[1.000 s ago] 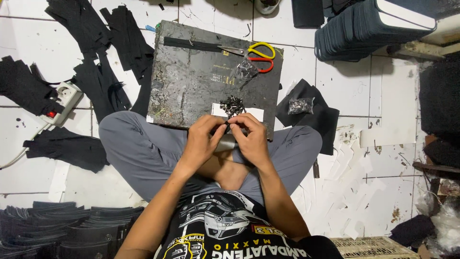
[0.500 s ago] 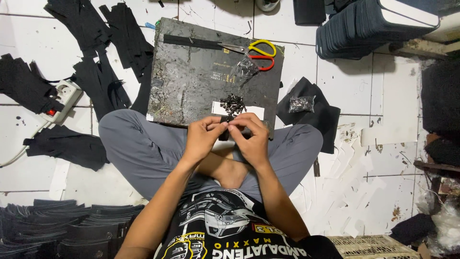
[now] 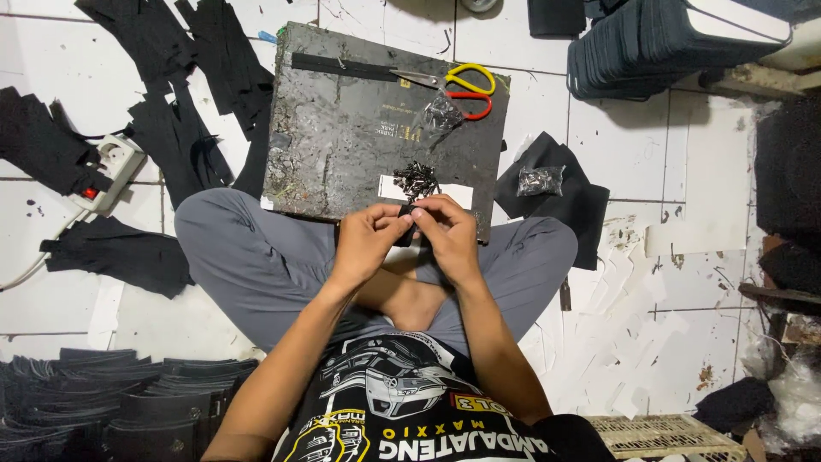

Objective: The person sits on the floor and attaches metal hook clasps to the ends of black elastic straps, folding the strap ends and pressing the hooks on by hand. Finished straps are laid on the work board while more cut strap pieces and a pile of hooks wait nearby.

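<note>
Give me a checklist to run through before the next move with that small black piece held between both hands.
1. Small black piece pinched by left hand and right hand: ok.
2. Pile of small dark metal parts close on the dark scuffed work board: ok.
3. Yellow-and-red handled scissors lying clear of hands: ok.
4. Piece's alignment between fingers: cannot tell.
5. Clear bag of metal parts nearby: ok.
</note>
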